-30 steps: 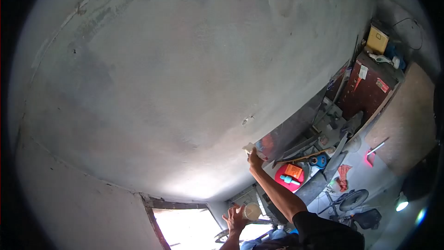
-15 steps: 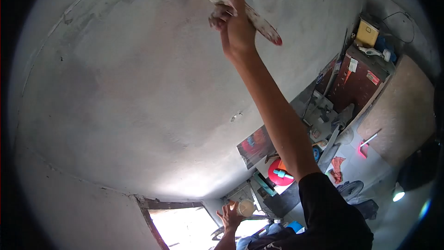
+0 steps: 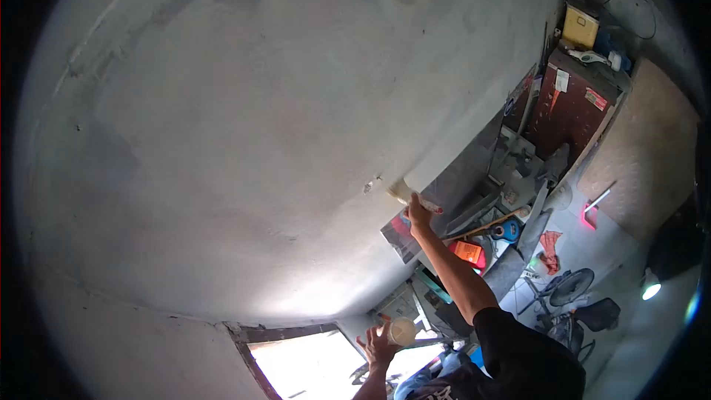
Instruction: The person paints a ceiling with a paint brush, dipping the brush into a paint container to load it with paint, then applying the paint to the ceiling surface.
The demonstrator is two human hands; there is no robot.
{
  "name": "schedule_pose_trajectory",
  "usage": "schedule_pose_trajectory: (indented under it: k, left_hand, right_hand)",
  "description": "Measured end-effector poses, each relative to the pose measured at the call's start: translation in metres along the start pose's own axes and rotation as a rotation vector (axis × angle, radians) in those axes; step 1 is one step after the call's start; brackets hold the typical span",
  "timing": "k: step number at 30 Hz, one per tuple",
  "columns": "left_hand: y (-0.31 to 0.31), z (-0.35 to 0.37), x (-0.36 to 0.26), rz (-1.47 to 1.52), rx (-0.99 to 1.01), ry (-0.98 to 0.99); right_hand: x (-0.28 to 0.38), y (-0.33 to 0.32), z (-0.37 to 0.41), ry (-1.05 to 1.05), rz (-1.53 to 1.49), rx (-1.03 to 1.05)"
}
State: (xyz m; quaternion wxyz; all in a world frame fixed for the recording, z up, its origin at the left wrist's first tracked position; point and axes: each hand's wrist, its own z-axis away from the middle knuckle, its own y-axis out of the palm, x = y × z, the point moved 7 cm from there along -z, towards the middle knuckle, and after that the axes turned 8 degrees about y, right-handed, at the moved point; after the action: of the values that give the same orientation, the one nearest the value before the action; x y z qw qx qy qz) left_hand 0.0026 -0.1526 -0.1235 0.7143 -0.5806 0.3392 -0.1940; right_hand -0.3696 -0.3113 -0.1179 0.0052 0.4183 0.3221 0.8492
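**Grey plaster overhead, brush at its lower edge**

Bare grey plaster is filling most of the view, with a bright window opening glowing beneath it. The person's right hand is reaching up from a black sleeve, its fingers clamped on the handle of a paintbrush. The pale bristles are pressing against the plaster where it is meeting a darker panel. The left hand is hanging low near the window, its fingers wrapped around a small pale cup. Off to the right, a brown cabinet is carrying a yellow box, and a fan is lying near a red cloth.
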Motion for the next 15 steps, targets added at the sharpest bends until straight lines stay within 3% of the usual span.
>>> schedule_pose_trajectory:
  k: [2,5,7,9,11,13,14,15]
  left_hand:
    - [-0.005,-0.002,-0.002,-0.005,-0.007,-0.002]
    - [0.000,0.002,0.000,0.018,-0.040,0.011]
    - [-0.002,0.002,0.000,0.015,-0.055,0.015]
    - [-0.001,0.002,0.001,0.012,-0.049,0.006]
    - [0.000,0.001,0.005,0.005,-0.039,-0.009]
    - [0.002,0.002,0.005,0.039,-0.003,-0.011]
    - [0.007,0.004,0.007,0.027,-0.055,0.028]
    - [0.007,0.000,0.007,0.030,-0.065,0.025]
  right_hand:
    - [0.003,-0.008,0.021,0.130,-0.043,-0.314]
    - [0.032,0.021,0.011,0.066,0.013,-0.308]
    - [0.100,0.079,0.032,-0.149,-0.212,-0.118]
    - [0.191,0.159,0.086,-0.276,-0.235,0.308]
    - [0.280,0.226,0.165,-0.309,-0.238,0.459]
    - [0.358,0.284,0.236,-0.501,-0.236,0.750]
    - [0.386,0.307,0.261,-0.575,-0.284,0.894]
    - [0.395,0.324,0.267,-0.577,-0.281,0.904]
